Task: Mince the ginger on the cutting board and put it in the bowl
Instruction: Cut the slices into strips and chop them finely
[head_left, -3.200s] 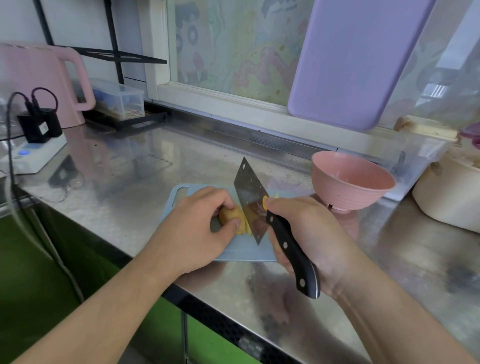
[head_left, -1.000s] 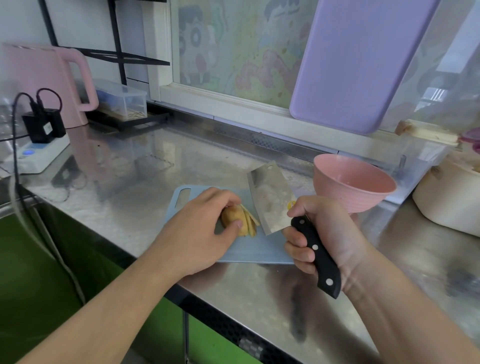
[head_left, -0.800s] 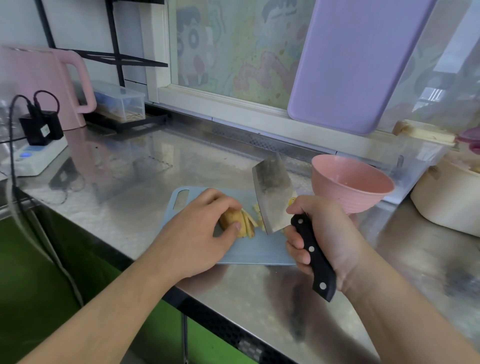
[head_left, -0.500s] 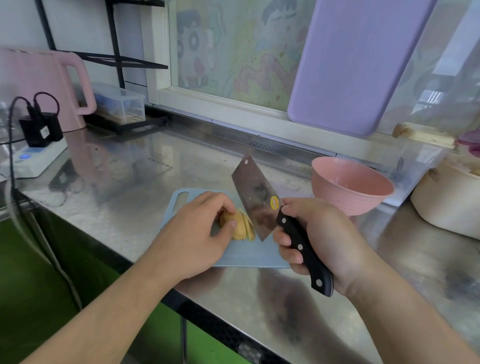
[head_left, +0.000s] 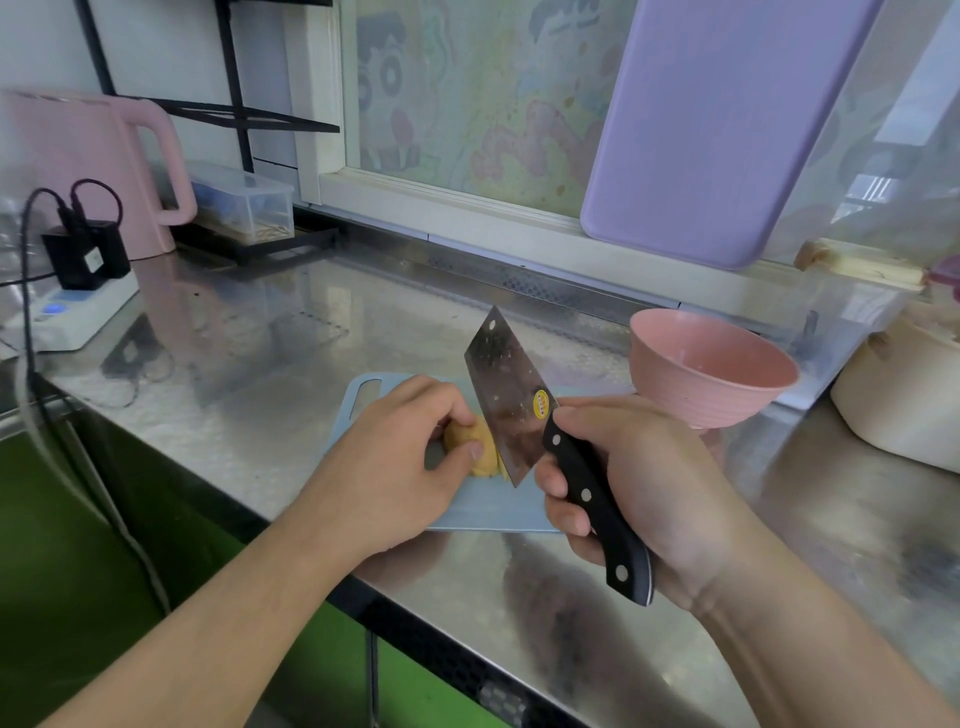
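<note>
- Since half a second back: cleaver (head_left: 506, 410) sits a touch lower and closer in to the ginger (head_left: 475, 447), edge down against its right face. Slices that fanned out a second ago are now mostly hidden behind the blade. You're mid-slice, not mincing yet.
- Far left, untouched: pink kettle (head_left: 98, 166), power strip (head_left: 78, 314) with a black plug.
- Your left hand (head_left: 400, 462) is curled over the ginger, thumb and fingertips pinching it down on the blue cutting board (head_left: 483, 512).
- Ginger is on the board, between your left fingers and the blade; most of the knob looks uncut.
- Your right hand (head_left: 631, 488) is wrapped tight round the black handle, blade tilted up and away from you.
- Pink bowl (head_left: 711, 366) stands on the steel counter (head_left: 291, 364) just right of the board; nothing visible in it.
- Judgement: early stage. Thumb is very near the edge, so tuck it.
</note>
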